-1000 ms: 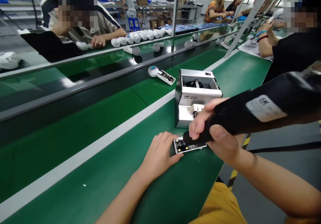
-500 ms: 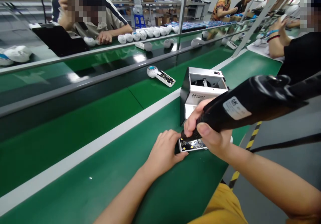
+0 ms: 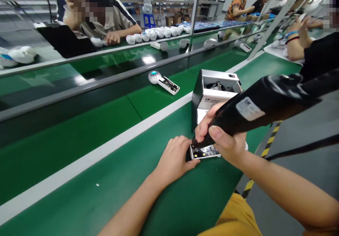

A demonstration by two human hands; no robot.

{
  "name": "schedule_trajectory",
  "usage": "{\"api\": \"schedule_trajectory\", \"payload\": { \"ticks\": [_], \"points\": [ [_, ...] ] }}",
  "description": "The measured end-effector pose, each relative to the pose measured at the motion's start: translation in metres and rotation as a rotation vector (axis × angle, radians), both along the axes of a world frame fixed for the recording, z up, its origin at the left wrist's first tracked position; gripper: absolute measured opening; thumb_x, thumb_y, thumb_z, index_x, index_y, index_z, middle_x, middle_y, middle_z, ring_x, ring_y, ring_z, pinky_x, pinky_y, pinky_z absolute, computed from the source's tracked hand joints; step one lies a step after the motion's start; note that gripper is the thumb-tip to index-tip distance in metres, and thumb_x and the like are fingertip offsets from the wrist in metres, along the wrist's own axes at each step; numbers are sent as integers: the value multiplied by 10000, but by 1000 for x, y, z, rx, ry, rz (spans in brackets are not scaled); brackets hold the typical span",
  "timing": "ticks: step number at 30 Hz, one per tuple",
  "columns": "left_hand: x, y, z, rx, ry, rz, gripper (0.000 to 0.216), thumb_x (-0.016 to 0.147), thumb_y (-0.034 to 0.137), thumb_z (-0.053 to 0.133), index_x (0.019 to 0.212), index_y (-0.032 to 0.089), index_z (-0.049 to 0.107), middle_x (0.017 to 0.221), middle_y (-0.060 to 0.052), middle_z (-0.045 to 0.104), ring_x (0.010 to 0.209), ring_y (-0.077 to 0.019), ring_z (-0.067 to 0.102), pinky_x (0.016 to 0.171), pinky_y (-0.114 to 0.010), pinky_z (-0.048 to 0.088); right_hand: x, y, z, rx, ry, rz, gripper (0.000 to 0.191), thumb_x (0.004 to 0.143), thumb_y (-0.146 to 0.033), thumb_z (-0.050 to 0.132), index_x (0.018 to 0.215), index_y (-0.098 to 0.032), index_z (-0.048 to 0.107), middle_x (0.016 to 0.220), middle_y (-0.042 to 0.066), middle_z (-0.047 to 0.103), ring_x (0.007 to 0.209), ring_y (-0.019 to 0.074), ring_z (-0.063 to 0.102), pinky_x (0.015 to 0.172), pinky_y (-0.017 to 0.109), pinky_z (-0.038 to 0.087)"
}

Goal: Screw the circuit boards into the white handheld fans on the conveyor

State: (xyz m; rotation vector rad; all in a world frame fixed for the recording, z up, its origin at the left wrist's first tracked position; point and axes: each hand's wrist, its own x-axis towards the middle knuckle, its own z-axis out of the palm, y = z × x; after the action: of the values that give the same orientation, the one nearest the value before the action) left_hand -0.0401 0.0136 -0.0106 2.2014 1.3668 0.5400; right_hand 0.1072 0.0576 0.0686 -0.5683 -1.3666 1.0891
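Green worktop (image 3: 127, 193) fills the near part of the head view; on it, right of the middle, lies a white case (image 3: 205, 158) with a bare circuit board (image 3: 208, 150) facing up. The left hand (image 3: 172, 155) pinches the case's left end, thumb at the near edge and fingers at the far one, presumably so that it cannot slide or turn. The right hand (image 3: 229, 142) is wrapped round a black power screwdriver (image 3: 280, 102), close to its nose, which probably helps with aiming; the tool slopes down leftwards to the board's far left corner. Its tip is hidden, so I cannot tell whether it meets a screw. Tool and fingers also cover part of the board.

Just beyond stands a metal box (image 3: 219, 96), likely set there for easy reach, partly hidden by the right hand. Past the white strip (image 3: 127, 136), a similar round-headed piece (image 3: 168, 85) lies on the belt (image 3: 106, 133). Farther off, a co-worker's hand (image 3: 112, 37) rests left of a row of white parts (image 3: 160, 34).
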Motion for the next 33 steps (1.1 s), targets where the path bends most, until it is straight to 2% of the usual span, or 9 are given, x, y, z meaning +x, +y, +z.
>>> {"api": "schedule_trajectory", "payload": {
  "ticks": [2, 5, 8, 11, 15, 18, 22, 28, 33],
  "points": [
    [0, 0, -2, 4, 1, 4, 464, 805, 385, 739, 1180, 210, 529, 1172, -83, 598, 1077, -294, 550, 907, -437, 431, -3, 3, 0, -19, -34, -10, 206, 780, -322, 747, 864, -211, 594, 673, 5, 625, 625, 196, 614, 645, 388, 533],
    [0, 0, -5, 11, 9, 6, 500, 812, 400, 732, 1215, 200, 515, 1171, -97, 602, 1119, -313, 540, 938, -455, 426, -6, 9, -1, -38, -84, 60, 190, 779, -310, 741, 782, -211, 579, 627, -2, 604, 575, 179, 585, 562, 342, 510],
    [0, 0, -6, 20, 14, 4, 499, 810, 399, 732, 1213, 198, 517, 1162, -96, 606, 1116, -315, 543, 945, -463, 426, -9, 12, -4, -27, -64, 124, 201, 781, -308, 742, 844, -217, 575, 608, -23, 602, 502, 155, 556, 483, 299, 474],
    [0, 0, -3, 24, 13, 8, 474, 804, 386, 736, 1190, 206, 529, 1166, -88, 600, 1087, -303, 548, 927, -451, 434, -3, 9, -1, -19, -36, 148, 257, 787, -295, 746, 970, -225, 579, 663, -26, 624, 521, 156, 581, 496, 301, 485],
    [0, 0, 2, 17, 18, 2, 483, 812, 332, 728, 1233, 230, 515, 1126, -61, 594, 1038, -276, 546, 896, -425, 437, 26, 4, 26, 29, 52, -28, 266, 816, -310, 710, 1021, -237, 557, 651, -34, 619, 493, 167, 569, 515, 344, 482],
    [0, 0, 3, 19, 22, -6, 511, 812, 336, 730, 1263, 248, 505, 1131, -55, 588, 1029, -272, 538, 895, -427, 428, 50, 6, 49, 124, 99, -220, 275, 718, -313, 752, 922, -250, 579, 576, -37, 591, 451, 195, 541, 472, 371, 452],
    [-1, 0, 1, 30, 21, -4, 426, 833, 349, 718, 1206, 249, 541, 1152, -51, 587, 1021, -262, 537, 883, -413, 422, 60, 15, 53, 199, 102, -309, 250, 709, -324, 755, 890, -270, 591, 570, -35, 585, 434, 195, 526, 448, 374, 431],
    [-2, 1, 1, 32, 31, -13, 444, 842, 352, 721, 1227, 241, 531, 1159, -52, 589, 1019, -257, 531, 879, -409, 420, 50, 20, 40, 154, 124, -202, 193, 782, -249, 708, 921, -226, 576, 614, -21, 594, 485, 185, 559, 514, 374, 462],
    [0, 1, 1, 41, 41, -5, 464, 823, 365, 740, 1223, 244, 537, 1149, -51, 592, 1029, -264, 531, 893, -414, 419, 43, -5, 35, 54, 46, -53, 200, 842, -265, 671, 983, -216, 538, 639, -15, 593, 482, 186, 569, 493, 371, 466]
  ]
}}
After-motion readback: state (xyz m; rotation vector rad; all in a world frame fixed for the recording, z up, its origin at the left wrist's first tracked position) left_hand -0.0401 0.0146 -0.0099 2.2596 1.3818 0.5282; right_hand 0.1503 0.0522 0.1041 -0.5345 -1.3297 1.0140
